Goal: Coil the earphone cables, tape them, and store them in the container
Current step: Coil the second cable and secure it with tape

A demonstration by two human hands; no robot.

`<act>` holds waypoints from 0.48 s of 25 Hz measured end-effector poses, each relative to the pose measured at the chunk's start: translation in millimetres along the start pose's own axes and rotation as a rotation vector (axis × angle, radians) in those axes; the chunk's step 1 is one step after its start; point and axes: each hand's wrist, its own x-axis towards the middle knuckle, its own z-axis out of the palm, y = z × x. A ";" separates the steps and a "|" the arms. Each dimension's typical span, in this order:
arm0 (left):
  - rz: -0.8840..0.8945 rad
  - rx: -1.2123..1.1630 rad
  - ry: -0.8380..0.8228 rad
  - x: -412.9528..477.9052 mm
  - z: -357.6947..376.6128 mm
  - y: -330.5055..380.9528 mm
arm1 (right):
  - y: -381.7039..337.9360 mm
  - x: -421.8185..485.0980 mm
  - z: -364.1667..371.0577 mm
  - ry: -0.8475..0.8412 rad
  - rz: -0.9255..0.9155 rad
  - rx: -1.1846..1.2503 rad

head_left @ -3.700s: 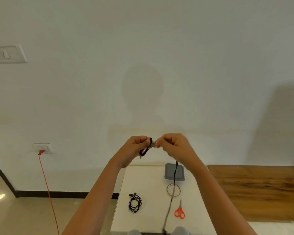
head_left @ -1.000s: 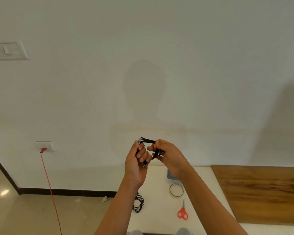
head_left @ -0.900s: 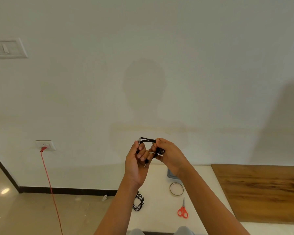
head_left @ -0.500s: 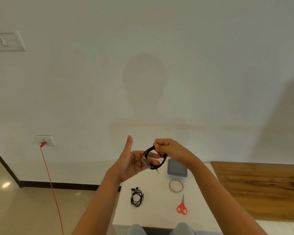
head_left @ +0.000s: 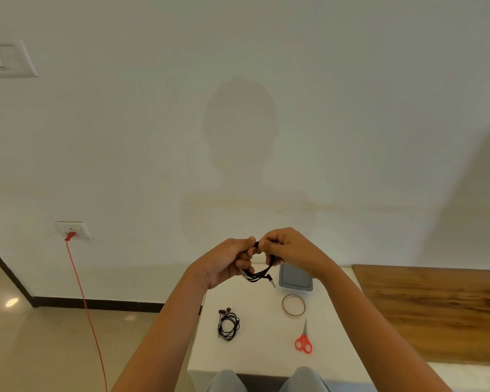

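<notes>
Both my hands are raised above the small white table (head_left: 263,352), holding a coiled black earphone cable (head_left: 260,274) between them. My left hand (head_left: 229,260) grips the coil's left side with curled fingers. My right hand (head_left: 287,247) pinches its top and right side. The coil's lower loops and its jack plug hang below my fingers. A second black earphone coil (head_left: 228,324) lies on the table at the left. A roll of clear tape (head_left: 294,305) lies behind the red-handled scissors (head_left: 303,340). The grey container (head_left: 295,278) stands at the table's far edge, partly behind my right hand.
A white wall stands just behind the table. A wooden surface (head_left: 436,306) extends to the right. A red cord (head_left: 82,301) hangs from a wall socket down to the tiled floor on the left. My knees (head_left: 266,381) show at the table's near edge.
Half a second ago my left hand was open with the coil held by the right hand alone. Now the left hand has closed on the coil and both hands hold it.
</notes>
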 end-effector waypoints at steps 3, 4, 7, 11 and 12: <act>0.024 -0.120 0.073 7.5 3.8 -7.8 | 13.2 -1.0 10.8 0.068 0.103 0.328; 0.035 -0.148 0.098 10.3 4.9 -10.8 | 17.3 0.0 15.2 0.097 0.119 0.395; 0.035 -0.243 0.148 17.0 6.1 -20.8 | 27.7 6.1 24.3 0.183 0.112 0.482; -0.118 -0.374 0.051 19.4 -4.6 -24.6 | 35.6 11.8 27.7 0.248 0.039 0.433; -0.161 -0.346 0.018 19.0 -8.2 -23.6 | 36.8 12.2 27.8 0.243 0.028 0.416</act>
